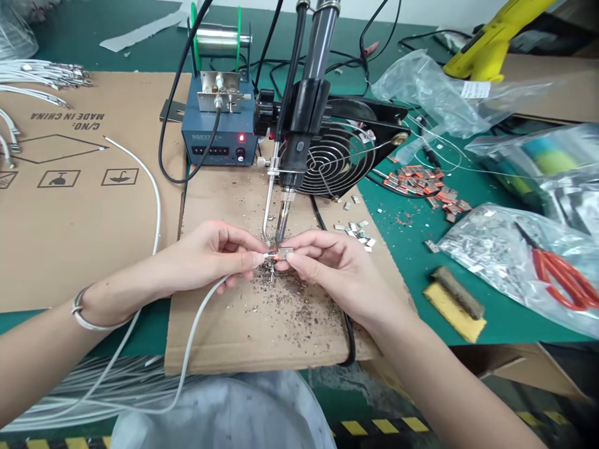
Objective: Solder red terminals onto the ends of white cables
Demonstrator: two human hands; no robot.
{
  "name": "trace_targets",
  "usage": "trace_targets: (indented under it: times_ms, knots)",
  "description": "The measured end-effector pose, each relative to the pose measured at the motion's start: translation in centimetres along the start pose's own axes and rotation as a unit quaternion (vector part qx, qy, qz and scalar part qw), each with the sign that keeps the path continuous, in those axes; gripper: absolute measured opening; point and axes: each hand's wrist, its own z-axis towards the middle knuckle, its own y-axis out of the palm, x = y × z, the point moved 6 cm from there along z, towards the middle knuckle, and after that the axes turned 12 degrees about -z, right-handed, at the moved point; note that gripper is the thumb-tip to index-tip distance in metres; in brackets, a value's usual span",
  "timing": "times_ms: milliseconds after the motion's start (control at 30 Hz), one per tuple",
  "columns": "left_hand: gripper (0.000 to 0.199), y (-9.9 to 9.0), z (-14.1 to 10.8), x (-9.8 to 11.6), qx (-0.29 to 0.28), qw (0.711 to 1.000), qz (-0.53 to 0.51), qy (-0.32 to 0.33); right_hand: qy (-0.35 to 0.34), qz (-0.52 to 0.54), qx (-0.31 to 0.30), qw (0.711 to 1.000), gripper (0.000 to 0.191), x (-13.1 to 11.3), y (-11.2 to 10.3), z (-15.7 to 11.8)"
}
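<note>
My left hand [219, 254] pinches the end of a white cable [191, 340], which loops down below the board's edge. Between finger and thumb, my right hand [327, 262] holds a small metal connector [285, 253] with orange at its cable side. Cable end and connector meet under the tip of a soldering iron [282, 218] mounted on a stand. A thin bent metal feed tube [267, 215] comes down beside the iron tip. Both hands are just above a cardboard board [215, 330] strewn with dark solder specks.
Behind the hands stand a blue solder feeder [219, 140] and a black fan [337, 159]. Loose connectors [416, 179], a yellow sponge [453, 312] and red-handled scissors [564, 277] on a plastic bag lie to the right. White cables [42, 73] rest on cardboard at the left.
</note>
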Motion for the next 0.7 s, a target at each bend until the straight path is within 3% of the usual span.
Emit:
trace_targets:
  times_ms: [700]
  knots:
    - [0.018, -0.27, 0.12, -0.12, 0.012, 1.0, 0.015, 0.005, -0.001, -0.011, 0.011, 1.0, 0.008, -0.2, 0.19, -0.02]
